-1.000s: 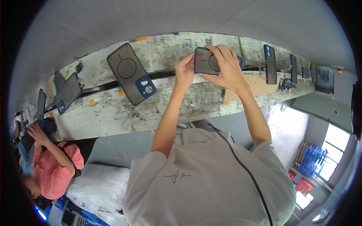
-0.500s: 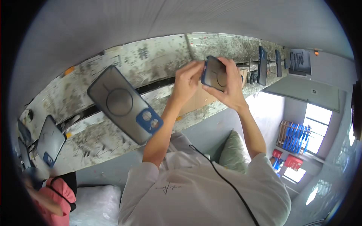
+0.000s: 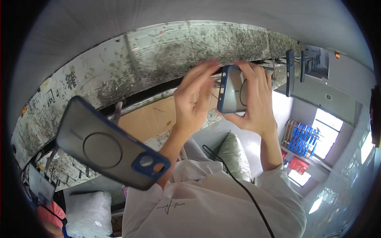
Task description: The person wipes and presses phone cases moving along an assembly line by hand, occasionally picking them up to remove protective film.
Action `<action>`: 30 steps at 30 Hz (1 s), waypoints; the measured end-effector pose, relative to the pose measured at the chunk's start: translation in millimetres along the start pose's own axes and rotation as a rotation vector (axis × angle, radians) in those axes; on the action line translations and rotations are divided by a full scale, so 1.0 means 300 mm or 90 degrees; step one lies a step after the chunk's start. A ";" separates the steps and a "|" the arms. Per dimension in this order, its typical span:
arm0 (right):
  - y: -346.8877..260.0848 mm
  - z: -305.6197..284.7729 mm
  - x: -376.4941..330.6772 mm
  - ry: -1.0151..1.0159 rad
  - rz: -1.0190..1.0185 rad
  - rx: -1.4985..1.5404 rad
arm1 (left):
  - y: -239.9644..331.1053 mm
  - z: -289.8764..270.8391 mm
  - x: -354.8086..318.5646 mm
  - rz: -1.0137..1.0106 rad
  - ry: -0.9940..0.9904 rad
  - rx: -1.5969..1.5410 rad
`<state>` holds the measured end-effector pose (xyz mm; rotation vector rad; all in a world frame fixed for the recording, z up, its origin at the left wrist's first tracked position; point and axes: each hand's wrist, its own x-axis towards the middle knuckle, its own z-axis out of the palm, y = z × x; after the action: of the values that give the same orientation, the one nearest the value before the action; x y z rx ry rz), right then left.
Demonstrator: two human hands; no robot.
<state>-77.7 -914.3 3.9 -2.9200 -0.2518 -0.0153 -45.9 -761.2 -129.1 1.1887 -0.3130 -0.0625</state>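
A phone case [image 3: 235,92] with a blue rim and a smoky, see-through back is gripped in my right hand [image 3: 258,99]. Its thumb is at the lower edge and its fingers go over the top. A dark ring shows partly on the back; my fingers cover the rest. Just left of this case, apart from it, is my left hand [image 3: 192,97], with fingers stretched out, blurred and nothing visible in them. A larger-looking phone case [image 3: 107,144], also blue-rimmed with a ring and camera cut-outs, stands tilted close to the view, overlapping my left forearm.
The stained bench [image 3: 166,47] has a dark slot running along it, with brown cardboard [image 3: 147,119] beside it. More upright phone cases [image 3: 290,73] stand along the line at right. A person in a pink top [image 3: 51,216] is at lower left, near a stuffed white bag [image 3: 89,214].
My left hand has come off the case's edge and opened. The case in my right hand has turned more upright. The large case has shifted left and down as the view moved.
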 end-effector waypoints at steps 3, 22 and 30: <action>0.149 -0.070 -0.043 0.044 -0.020 -0.031 | -0.005 0.142 -0.209 -0.129 0.087 0.018; 0.328 -0.268 -0.391 0.237 -0.001 -0.016 | 0.459 0.128 -0.132 0.173 -0.133 1.144; -0.056 -0.253 -0.230 0.282 -0.210 0.168 | 0.520 0.382 -0.345 0.271 -0.210 0.811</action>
<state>-148.1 -925.5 79.7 -2.4985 -0.6008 -0.6191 -193.9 -784.0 31.2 2.3432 -0.9730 0.3719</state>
